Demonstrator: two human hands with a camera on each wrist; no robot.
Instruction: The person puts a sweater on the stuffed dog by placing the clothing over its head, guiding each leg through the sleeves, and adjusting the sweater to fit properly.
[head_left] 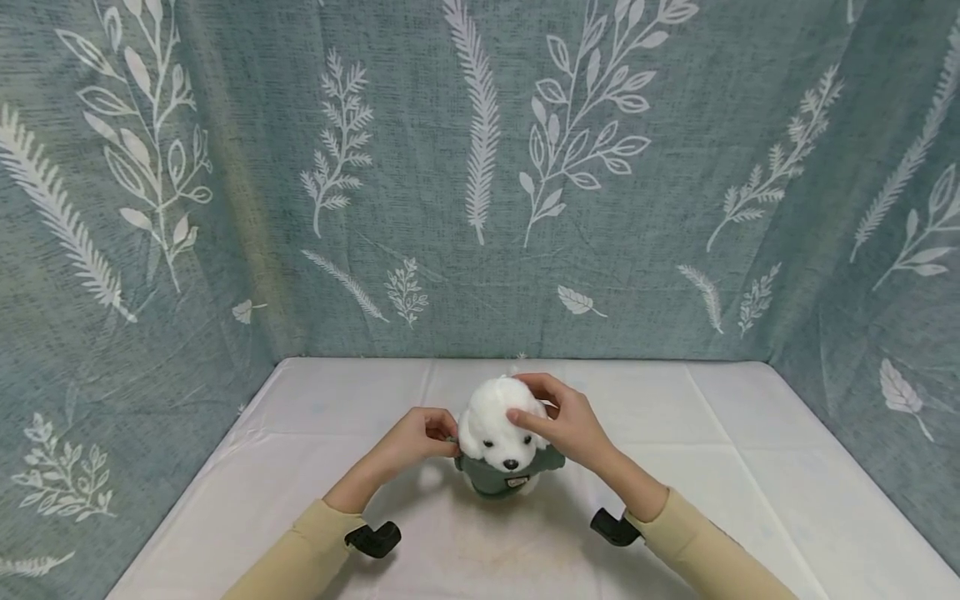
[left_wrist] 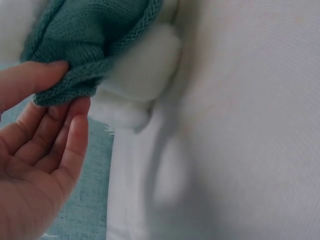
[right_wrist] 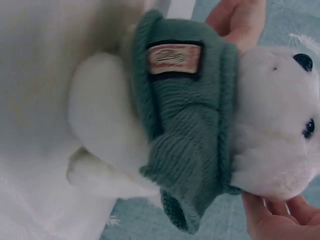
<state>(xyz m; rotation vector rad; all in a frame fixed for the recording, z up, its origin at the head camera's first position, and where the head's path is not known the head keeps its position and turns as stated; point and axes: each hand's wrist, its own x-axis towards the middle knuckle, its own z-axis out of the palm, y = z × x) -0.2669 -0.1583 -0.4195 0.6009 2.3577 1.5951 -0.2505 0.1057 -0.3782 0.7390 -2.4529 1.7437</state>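
A white plush dog with black eyes and nose sits upright on the table, dressed in a green knitted sweater with a label patch on its front. My left hand pinches the sweater's edge between thumb and fingers at the dog's side; the left wrist view shows the knit sleeve in that pinch. With thumb across the top and fingers round the back, my right hand grips the dog's head. The far sleeve hangs loose in the right wrist view. The dog's back is hidden.
A white cloth with fold creases covers the table. Blue-green curtains with white leaf prints stand behind it and at both sides. Black wrist mounts sit at the cuffs of beige sleeves.
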